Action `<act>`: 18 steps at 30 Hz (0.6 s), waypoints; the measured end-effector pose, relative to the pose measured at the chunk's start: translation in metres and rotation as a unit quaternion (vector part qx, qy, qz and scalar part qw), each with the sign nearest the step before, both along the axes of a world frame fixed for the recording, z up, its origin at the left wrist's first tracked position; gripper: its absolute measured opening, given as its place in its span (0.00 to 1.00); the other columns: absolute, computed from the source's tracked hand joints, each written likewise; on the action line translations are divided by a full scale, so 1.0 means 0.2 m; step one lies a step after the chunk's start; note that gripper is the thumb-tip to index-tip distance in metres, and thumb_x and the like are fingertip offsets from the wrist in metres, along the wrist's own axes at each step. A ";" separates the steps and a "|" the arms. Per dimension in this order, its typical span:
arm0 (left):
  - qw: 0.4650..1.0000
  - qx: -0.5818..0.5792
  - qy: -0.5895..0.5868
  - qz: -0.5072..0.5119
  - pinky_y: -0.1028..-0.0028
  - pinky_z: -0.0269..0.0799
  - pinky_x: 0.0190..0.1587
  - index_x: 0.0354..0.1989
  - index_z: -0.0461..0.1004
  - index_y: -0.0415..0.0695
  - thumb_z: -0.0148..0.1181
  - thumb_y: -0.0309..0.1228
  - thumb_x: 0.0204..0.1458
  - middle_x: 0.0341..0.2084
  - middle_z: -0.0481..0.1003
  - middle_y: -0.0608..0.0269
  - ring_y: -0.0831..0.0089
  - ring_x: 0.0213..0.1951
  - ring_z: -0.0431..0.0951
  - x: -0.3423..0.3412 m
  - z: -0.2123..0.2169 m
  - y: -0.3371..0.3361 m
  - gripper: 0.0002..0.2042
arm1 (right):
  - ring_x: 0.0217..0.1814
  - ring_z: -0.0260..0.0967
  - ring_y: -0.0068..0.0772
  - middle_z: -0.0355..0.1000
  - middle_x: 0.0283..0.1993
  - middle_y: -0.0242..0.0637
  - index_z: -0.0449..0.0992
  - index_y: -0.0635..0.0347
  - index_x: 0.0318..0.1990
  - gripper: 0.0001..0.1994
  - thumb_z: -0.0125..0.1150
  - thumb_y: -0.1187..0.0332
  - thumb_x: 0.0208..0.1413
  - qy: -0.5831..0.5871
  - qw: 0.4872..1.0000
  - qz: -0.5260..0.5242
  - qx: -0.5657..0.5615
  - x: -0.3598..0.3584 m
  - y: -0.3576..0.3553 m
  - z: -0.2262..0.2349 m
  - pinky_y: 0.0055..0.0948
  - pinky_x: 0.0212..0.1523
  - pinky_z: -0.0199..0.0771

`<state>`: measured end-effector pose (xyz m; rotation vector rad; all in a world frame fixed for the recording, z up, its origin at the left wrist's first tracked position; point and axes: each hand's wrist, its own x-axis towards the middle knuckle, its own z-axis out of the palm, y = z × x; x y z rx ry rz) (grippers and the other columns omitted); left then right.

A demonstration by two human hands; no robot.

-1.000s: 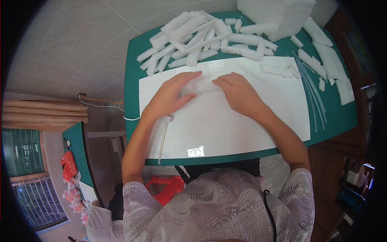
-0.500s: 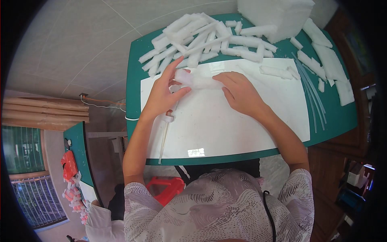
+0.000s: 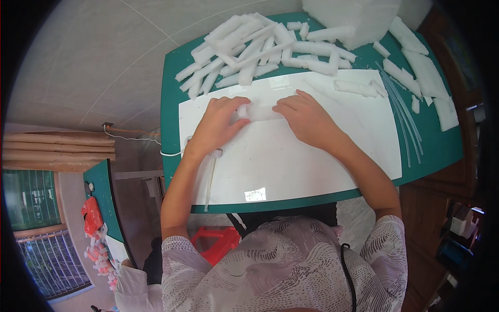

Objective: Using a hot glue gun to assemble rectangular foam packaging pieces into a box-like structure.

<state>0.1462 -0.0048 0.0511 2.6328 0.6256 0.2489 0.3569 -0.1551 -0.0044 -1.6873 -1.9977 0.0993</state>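
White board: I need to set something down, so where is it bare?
On the white board, the near middle is bare, between the translucent stick and right forearm. Crowded: the far green tabletop, heaped with white foam strips.

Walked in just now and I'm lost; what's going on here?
A person's left hand curls around one end of a white foam piece, and the right hand is at its other end; how firmly either grips can't be told. The piece is over a white board on a green table. Beyond it is a pile of white strips, with thin clear rods at the right.
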 end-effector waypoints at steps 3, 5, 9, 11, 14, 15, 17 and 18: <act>1.000 0.015 0.012 -0.014 0.64 0.67 0.52 0.52 0.77 0.48 0.70 0.31 0.49 0.40 0.77 0.57 0.59 0.45 0.71 0.02 0.01 0.00 0.20 | 0.65 0.66 0.45 0.73 0.58 0.46 0.76 0.64 0.51 0.16 0.56 0.78 0.52 -0.104 0.993 -0.018 0.046 -0.04 -0.02 0.01 0.45 0.73 0.54; 0.999 0.010 0.020 -0.028 0.64 0.66 0.53 0.52 0.77 0.48 0.70 0.31 0.49 0.40 0.77 0.58 0.58 0.46 0.70 0.03 0.02 0.01 0.20 | 0.66 0.66 0.47 0.72 0.58 0.48 0.76 0.65 0.51 0.17 0.55 0.75 0.53 -0.172 0.981 -0.040 0.083 -0.10 -0.03 0.01 0.45 0.73 0.54; 1.000 0.011 0.022 -0.019 0.64 0.67 0.50 0.52 0.77 0.47 0.70 0.29 0.49 0.40 0.77 0.58 0.58 0.45 0.70 0.01 0.02 0.00 0.20 | 0.66 0.65 0.49 0.71 0.60 0.50 0.74 0.68 0.54 0.20 0.55 0.70 0.54 -0.166 0.980 -0.030 0.107 -0.20 -0.02 -0.04 0.43 0.70 0.59; 1.000 0.007 0.019 -0.014 0.65 0.68 0.50 0.51 0.77 0.46 0.70 0.29 0.49 0.40 0.77 0.58 0.58 0.44 0.71 0.02 0.03 0.00 0.19 | 0.66 0.65 0.48 0.70 0.61 0.48 0.73 0.67 0.56 0.21 0.56 0.70 0.54 -0.173 0.980 -0.017 0.101 -0.22 -0.02 -0.04 0.41 0.69 0.62; 0.999 0.019 0.011 -0.023 0.65 0.68 0.50 0.51 0.77 0.46 0.70 0.29 0.49 0.41 0.78 0.58 0.59 0.44 0.70 0.02 0.02 0.00 0.19 | 0.68 0.63 0.49 0.67 0.64 0.49 0.70 0.68 0.59 0.24 0.55 0.71 0.53 -0.140 0.987 -0.012 0.075 -0.21 -0.02 -0.04 0.43 0.68 0.63; 0.999 0.018 0.012 -0.023 0.65 0.68 0.50 0.51 0.77 0.46 0.70 0.29 0.49 0.41 0.78 0.58 0.59 0.44 0.70 0.03 0.02 0.00 0.19 | 0.68 0.63 0.49 0.67 0.64 0.49 0.70 0.68 0.59 0.24 0.55 0.71 0.53 -0.139 0.987 -0.012 0.074 -0.21 -0.02 -0.04 0.43 0.68 0.63; 0.998 0.034 -0.010 -0.043 0.67 0.64 0.48 0.50 0.77 0.44 0.68 0.26 0.48 0.36 0.78 0.58 0.61 0.39 0.72 0.04 0.02 0.00 0.18 | 0.68 0.63 0.49 0.67 0.63 0.49 0.70 0.68 0.59 0.24 0.55 0.72 0.53 -0.134 0.988 -0.012 0.075 -0.20 -0.03 -0.04 0.42 0.67 0.65; 0.998 0.034 -0.010 -0.042 0.67 0.64 0.48 0.50 0.77 0.44 0.68 0.26 0.48 0.36 0.78 0.58 0.61 0.39 0.72 0.04 0.02 0.00 0.18 | 0.68 0.63 0.49 0.67 0.63 0.49 0.70 0.68 0.59 0.24 0.55 0.72 0.53 -0.134 0.988 -0.011 0.075 -0.20 -0.03 -0.05 0.42 0.67 0.65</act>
